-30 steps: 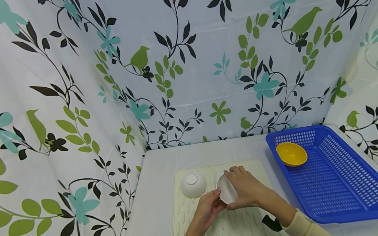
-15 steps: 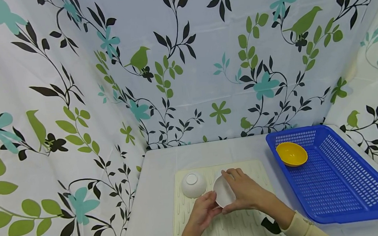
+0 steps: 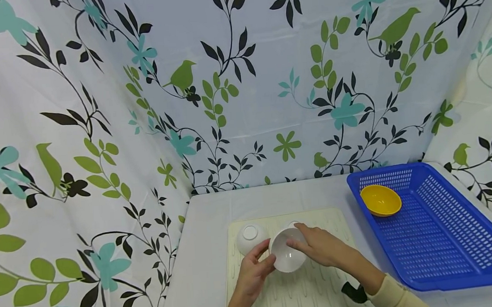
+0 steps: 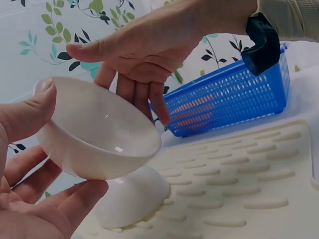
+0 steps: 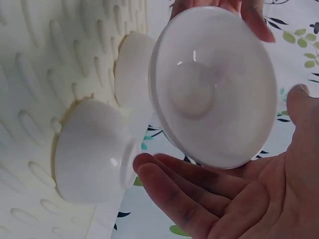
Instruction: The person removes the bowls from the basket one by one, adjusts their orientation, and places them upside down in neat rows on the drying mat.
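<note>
Glossy white and smooth-walled, the held bowl [image 3: 288,255] is round with a shallow footed base. The left hand [image 3: 250,272] grips it, thumb hooked on the rim and fingers curled beneath. The right hand [image 3: 321,245] lies with fingers extended at the far rim; its grip cannot be confirmed. The bowl sits raised above a cream drying mat [image 3: 319,286] moulded with rows of oval ribs. Two more white bowls rest inverted on the mat: one [image 3: 249,236] at the left, one [image 4: 132,199] directly under the held bowl. A blue perforated plastic basket [image 3: 450,248] contains a yellow bowl [image 3: 380,200]. No lettering is legible. Half a second ago the held bowl stood on edge; its opening now faces upward.
</note>
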Demonstrator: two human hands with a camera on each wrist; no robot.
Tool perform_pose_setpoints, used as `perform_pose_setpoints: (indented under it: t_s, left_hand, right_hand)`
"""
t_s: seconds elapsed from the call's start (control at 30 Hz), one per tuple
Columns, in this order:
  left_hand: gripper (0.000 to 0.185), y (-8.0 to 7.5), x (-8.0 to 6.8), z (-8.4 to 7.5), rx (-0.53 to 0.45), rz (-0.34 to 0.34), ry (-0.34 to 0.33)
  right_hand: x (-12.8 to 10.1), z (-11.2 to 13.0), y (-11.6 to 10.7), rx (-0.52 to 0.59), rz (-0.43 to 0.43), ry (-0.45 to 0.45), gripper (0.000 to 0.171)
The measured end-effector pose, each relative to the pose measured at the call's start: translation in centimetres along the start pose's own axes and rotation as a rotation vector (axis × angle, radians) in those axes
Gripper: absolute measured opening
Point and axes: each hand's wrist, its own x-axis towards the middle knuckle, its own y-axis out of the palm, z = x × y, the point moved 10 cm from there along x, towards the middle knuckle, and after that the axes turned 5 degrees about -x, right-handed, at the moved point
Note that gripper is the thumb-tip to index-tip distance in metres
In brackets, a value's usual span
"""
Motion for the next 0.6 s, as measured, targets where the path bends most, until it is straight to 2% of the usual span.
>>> perform_pose_setpoints:
  t_s: [0.2, 0.3, 0.43, 0.6]
  left_hand:
    - [0.064, -0.5, -0.7, -0.4, 0.025, 0.041, -0.002]
    - [0.066, -0.7, -1.1, -0.5, 0.025, 0.064, -0.008]
    - [0.07, -0.9, -1.6, -0.6, 0.003, 0.098, -0.007]
    - [0.077, -1.8, -2.1, 0.0, 0.015, 0.098, -0.022]
  right_hand:
    - [0.6, 0.5, 0.4, 0.081, 0.043, -0.045, 0.051]
    - [0.9, 0.6, 1.1, 0.166, 0.104, -0.056, 0.05]
    - [1.2, 0.4, 2.5, 0.272, 0.2, -0.027, 0.051]
    - [1.3, 0.5, 3.8, 0.331, 0.259, -0.029, 0.053]
